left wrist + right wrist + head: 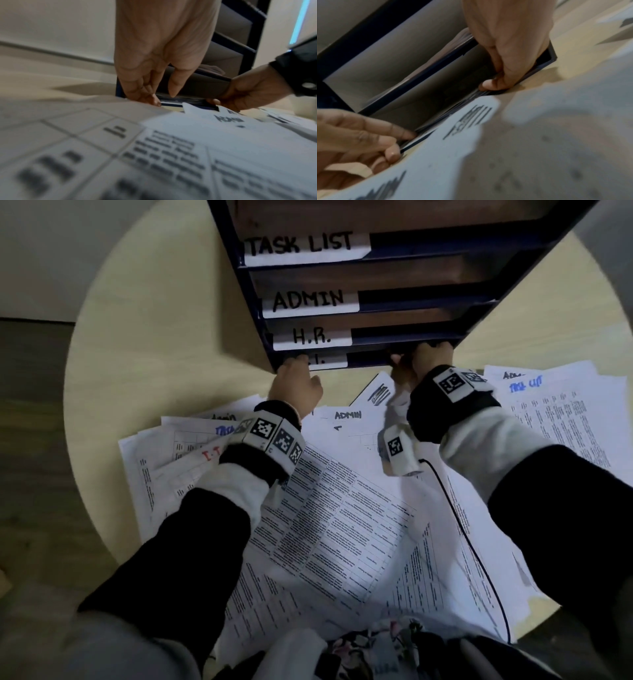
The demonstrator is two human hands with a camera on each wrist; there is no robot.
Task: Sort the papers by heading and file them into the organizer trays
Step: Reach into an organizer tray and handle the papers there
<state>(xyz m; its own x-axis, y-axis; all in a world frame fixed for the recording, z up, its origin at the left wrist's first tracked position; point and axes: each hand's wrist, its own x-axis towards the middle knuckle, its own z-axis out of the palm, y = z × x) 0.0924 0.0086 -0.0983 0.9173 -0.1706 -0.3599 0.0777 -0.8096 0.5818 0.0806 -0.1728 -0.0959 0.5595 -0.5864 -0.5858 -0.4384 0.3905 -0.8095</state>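
A dark blue organizer (428, 244) stands on the round table, its trays labelled TASK LIST, ADMIN and H.R.; my hand half hides the lowest label. Both hands are at the front of the bottom tray (370, 360). My left hand (298, 366) is at its left end, straight fingertips (150, 98) pressing the front edge of the paper stack (188, 100) that lies in it. My right hand (421, 356) is at the right end, fingers reaching in over the stack (467, 98) and thumb (489, 85) under its edge, pinching it. How far in the stack sits is hidden.
Many loose printed sheets (342, 508) cover the near half of the pale round table (154, 337), with headings ADMIN (347, 415), TASK LIST (525, 386) and a red I.T. (210, 455). A thin black cable (469, 535) runs over them. Bare tabletop lies left of the organizer.
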